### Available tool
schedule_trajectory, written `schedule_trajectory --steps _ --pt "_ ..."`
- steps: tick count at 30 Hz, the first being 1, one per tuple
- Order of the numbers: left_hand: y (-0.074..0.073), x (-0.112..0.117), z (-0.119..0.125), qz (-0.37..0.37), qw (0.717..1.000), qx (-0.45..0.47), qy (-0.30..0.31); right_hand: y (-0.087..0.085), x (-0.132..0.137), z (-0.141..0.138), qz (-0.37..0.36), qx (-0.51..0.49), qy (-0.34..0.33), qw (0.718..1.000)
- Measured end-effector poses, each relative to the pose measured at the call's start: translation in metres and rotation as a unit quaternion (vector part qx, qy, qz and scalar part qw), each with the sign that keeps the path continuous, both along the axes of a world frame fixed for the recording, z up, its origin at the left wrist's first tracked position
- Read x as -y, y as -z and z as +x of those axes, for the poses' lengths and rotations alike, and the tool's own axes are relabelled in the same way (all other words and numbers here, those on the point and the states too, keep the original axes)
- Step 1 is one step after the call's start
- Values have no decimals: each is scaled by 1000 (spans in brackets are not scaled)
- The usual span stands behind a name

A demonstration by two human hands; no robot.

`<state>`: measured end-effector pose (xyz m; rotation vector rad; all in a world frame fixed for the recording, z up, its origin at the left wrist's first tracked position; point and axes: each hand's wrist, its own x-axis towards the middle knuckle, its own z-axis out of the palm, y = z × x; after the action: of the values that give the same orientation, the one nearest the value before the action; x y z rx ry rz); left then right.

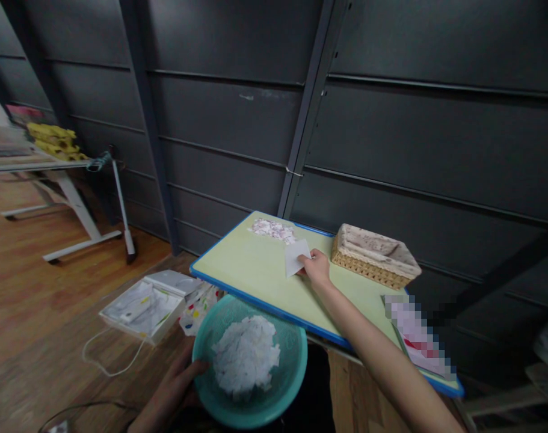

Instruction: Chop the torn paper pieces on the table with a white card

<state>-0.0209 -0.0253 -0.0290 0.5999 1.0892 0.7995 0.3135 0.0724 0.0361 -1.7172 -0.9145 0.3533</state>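
My right hand point(316, 266) pinches a small white sheet of paper point(296, 257) above the pale yellow-green table top point(237, 258). Just beyond the sheet, a flat patch of small paper scraps point(272, 230) lies on the table. With its thumb over the rim, my left hand point(190, 374) grips the left side of a teal plastic basin point(296, 367); the fingers behind it are mostly hidden. A heap of torn white paper pieces point(246, 355) fills the middle of the basin, which sits at the table's near edge.
A lined wicker basket point(368, 269) stands at the table's back right, with a partly blurred flat item point(418, 337) nearer me. On the left floor lie an open white box point(142, 307) and a cord point(102, 368). A dark panelled wall point(228, 108) rises behind the table.
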Motion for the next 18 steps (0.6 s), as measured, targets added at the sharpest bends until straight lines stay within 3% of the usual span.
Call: schedule_trajectory --steps 5,10,14,18 --pt "17 -4 0 3 1000 18 -10 -22 13 38 27 54 67 996" --pt "29 -6 0 -7 999 34 -6 -50 -11 52 -2 222 114 968" --pt "33 -5 -3 0 1000 24 -13 -49 -25 48 -42 271 117 955" --pt "27 -1 -6 -4 1000 31 2 -40 -22 46 -49 286 102 952"
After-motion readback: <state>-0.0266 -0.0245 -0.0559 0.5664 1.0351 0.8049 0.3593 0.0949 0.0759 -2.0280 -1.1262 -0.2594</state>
